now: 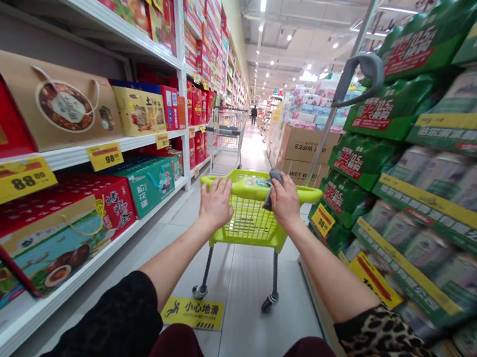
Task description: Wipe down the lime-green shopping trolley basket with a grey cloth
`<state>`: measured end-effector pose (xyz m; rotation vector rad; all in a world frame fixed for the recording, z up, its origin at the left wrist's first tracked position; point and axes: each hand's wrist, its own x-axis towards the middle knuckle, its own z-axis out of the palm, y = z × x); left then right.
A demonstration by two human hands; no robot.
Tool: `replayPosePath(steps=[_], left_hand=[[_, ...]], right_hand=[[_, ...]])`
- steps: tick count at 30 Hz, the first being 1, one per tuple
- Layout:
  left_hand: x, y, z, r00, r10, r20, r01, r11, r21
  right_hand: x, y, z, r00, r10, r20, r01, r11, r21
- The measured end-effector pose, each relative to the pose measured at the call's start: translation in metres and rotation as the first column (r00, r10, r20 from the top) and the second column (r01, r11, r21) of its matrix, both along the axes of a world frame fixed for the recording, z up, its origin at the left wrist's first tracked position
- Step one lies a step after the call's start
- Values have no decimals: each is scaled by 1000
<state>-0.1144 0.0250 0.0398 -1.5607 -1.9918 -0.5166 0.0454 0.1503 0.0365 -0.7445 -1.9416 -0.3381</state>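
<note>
A small lime-green shopping cart (254, 221) with a slatted basket stands in the aisle straight in front of me. My left hand (217, 202) is closed over the left part of its rim, fingers curled across the top. On the right side of the rim, my right hand (285, 200) grips a crumpled grey cloth (274, 178) and presses against the cart. Part of the cloth is hidden under the fingers. Something small and colourful shows inside the basket, too small to name.
White shelves (87, 153) with gift boxes line the left. Green-wrapped beer can packs (442, 218) are stacked at right. A metal cart (226, 134) stands ahead on the left, cartons (305, 147) on the right. A yellow wet-floor sticker (193, 312) lies on the floor. A person (253, 114) is far off.
</note>
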Motion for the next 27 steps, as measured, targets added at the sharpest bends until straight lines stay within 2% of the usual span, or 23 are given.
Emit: replayPosePath(steps=[4,7,12,15,22,27], left_hand=[[15,1,-1,1000,3,-4,-3,1000,3],[11,0,3,999,-34,-35,34,999,-22],[-11,1,17,1000,-8,-21,6,996,-85],[-13,4,21,1000,-9,-18,7,992,-129],[21,17,11,1000,-26,5,27,995,-93],[29,20,7,999,-40,-14,40,997,-60]], right_hand=[[-22,-18,-2,994,78,71,-80,996,35],[-30,-27,-1,986,113,125,-117,993,27],[-15,-14,0,978,127,165,-134,990,34],[-6,-1,0,986,105,131,-108,994,22],[-4,9,-1,999,-16,49,17,999,-31],[-15,-6,-6,992,41,116,-40,999,-7]])
